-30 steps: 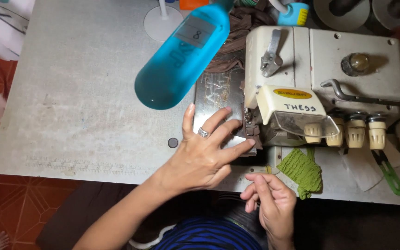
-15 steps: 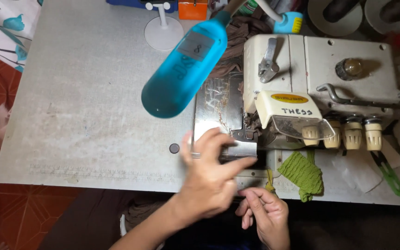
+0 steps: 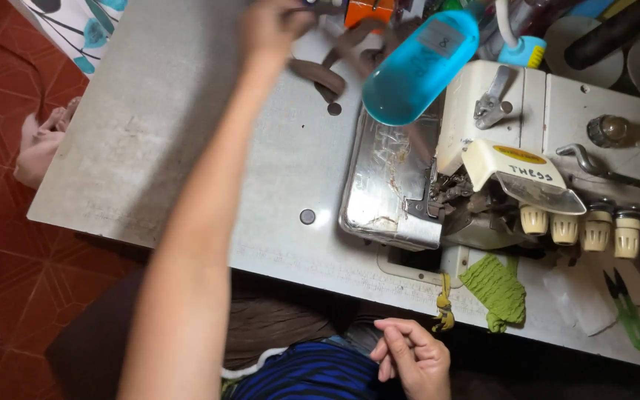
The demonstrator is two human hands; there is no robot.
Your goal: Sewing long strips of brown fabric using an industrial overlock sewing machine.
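- Reaching far across the grey table (image 3: 150,148), the left hand (image 3: 272,26) was at the far edge, blurred, fingers apparently closed on the end of a brown fabric strip (image 3: 335,63); the grip itself could not be told for certain.
- The strip lay looped on the tabletop beside the blue lamp head (image 3: 416,70), probably kept there within arm's reach of the machine.
- The right hand (image 3: 412,359) rested low by the lap, fingers curled loosely inward, holding nothing visible.
- The white overlock machine (image 3: 542,148) sat at the right, its metal plate (image 3: 387,185) bare.
- A green cloth (image 3: 494,289) hung at the near edge.
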